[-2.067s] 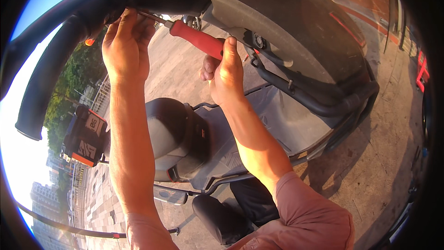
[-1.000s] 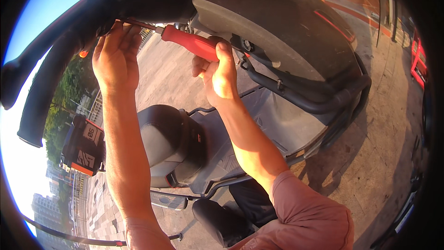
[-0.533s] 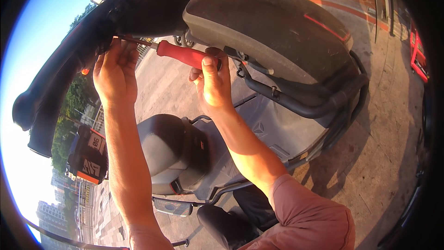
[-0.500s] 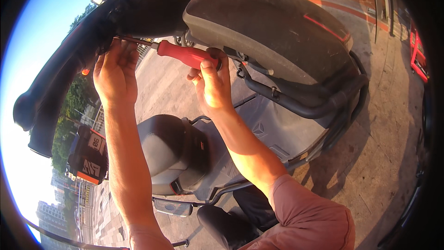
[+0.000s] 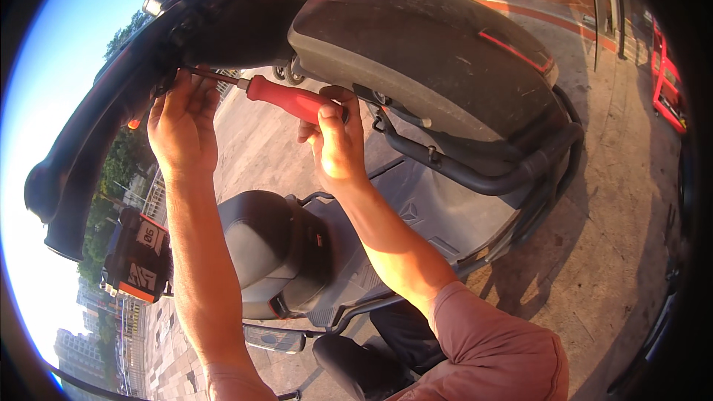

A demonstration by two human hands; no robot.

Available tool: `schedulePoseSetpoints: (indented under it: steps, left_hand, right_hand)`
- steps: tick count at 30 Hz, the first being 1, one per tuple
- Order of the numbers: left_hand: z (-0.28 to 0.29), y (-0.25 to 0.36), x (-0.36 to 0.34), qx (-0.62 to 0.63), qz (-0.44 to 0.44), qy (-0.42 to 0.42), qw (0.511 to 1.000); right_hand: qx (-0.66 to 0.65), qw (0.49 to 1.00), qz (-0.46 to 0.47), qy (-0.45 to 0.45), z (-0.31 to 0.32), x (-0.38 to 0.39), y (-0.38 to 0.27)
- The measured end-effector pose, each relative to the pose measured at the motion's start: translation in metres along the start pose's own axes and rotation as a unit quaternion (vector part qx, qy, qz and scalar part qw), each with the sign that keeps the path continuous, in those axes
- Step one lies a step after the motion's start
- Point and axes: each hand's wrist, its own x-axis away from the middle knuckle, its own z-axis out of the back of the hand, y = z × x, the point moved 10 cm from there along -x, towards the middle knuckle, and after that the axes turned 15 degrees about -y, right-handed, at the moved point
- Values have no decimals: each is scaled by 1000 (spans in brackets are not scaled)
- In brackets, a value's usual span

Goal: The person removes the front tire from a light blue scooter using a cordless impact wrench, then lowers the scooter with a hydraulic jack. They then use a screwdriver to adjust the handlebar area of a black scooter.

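Observation:
My right hand [image 5: 333, 134] is closed round the red handle of a screwdriver [image 5: 282, 98], thumb along it. The metal shaft runs left to the underside of the black handlebar assembly [image 5: 148, 44], where its tip is hidden. My left hand [image 5: 183, 122] is raised there, fingers curled at the shaft's far end and the underside; what they hold is hidden. The scooter's dark front panel [image 5: 416, 52], with a red strip, lies just right of the screwdriver.
Below are the grey footboard [image 5: 438, 215], a black seat [image 5: 260, 238] and black tubular bars [image 5: 475, 178]. A dark box with orange edging [image 5: 136, 256] is at left, a red stand or cart [image 5: 667, 74] at far right. Paving, railings, trees and buildings lie beyond.
The view has shifted, so handlebar, hands and screwdriver sit lower and further left in the picture. My right hand stays round the handle, its fingers slightly shifted; my left stays at the underside.

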Motion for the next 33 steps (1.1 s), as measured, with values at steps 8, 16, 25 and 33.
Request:
schedulePoseSetpoints:
  steps: [8,16,25,33]
  left_hand:
    - [-2,0,2,11,-3,-5,1000]
    - [-1,1,2,0,8,5,1000]
    - [-4,2,2,13,-1,-4,1000]
    - [-1,0,-2,19,-2,-10,1000]
  right_hand:
    - [9,999,-27,-24,-8,-3,4]
    - [13,999,-46,-11,-7,-4,2]
    - [43,999,11,21,-4,-2,-12]
    - [24,1000,-3,-18,-6,0,-6]
